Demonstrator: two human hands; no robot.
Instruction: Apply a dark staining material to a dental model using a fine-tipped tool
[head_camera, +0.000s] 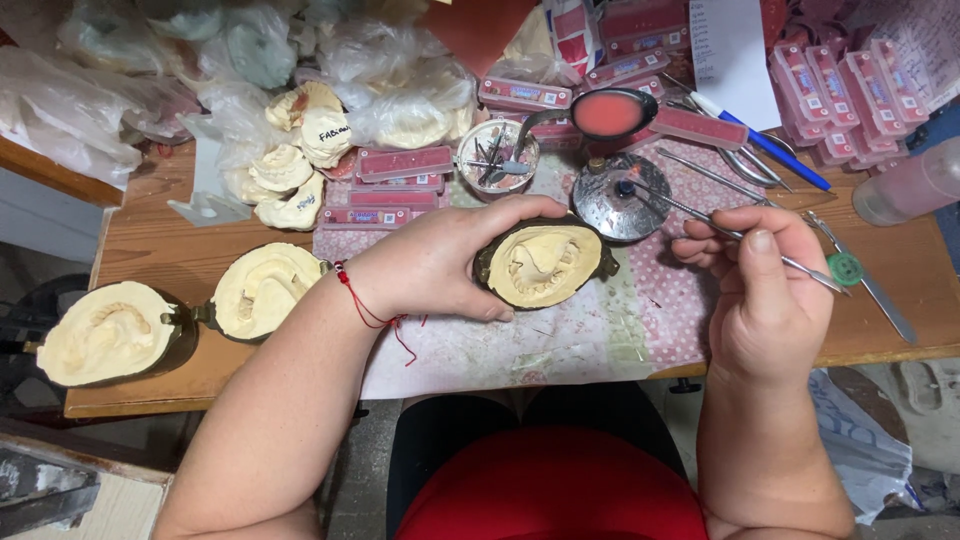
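- Nearest the camera are the person's lap in a red garment (550, 500) and both forearms, reaching up over the near edge of the wooden table (160, 250).
- The left hand (440, 265), with a red string bracelet (365, 305) at the wrist, is closed around a dark flask filled with a pale plaster cast (542, 265); the flask rests on a spotted cloth (600, 330) near the middle of the table's near edge.
- The right hand (765, 280) pinches a thin metal instrument (700, 220) between thumb and fingers. Its tip points to a round metal burner (620, 200) just behind the flask; whether the tip touches it, I cannot tell.
- Two more flask halves with plaster (105, 335) (265, 290) lie at the near left corner, side by side.
- Loose white plaster models (295, 165) sit behind them, in front of crumpled plastic bags (120, 90) at the far left.
- Flat pink boxes (400, 165) are stacked mid-table and more (850, 90) at the far right corner.
- A ladle of pink wax (608, 113) and a small bowl of tools (497, 155) stand behind the burner.
- A blue pen (775, 150) and further metal tools (870, 285) lie toward the right edge.
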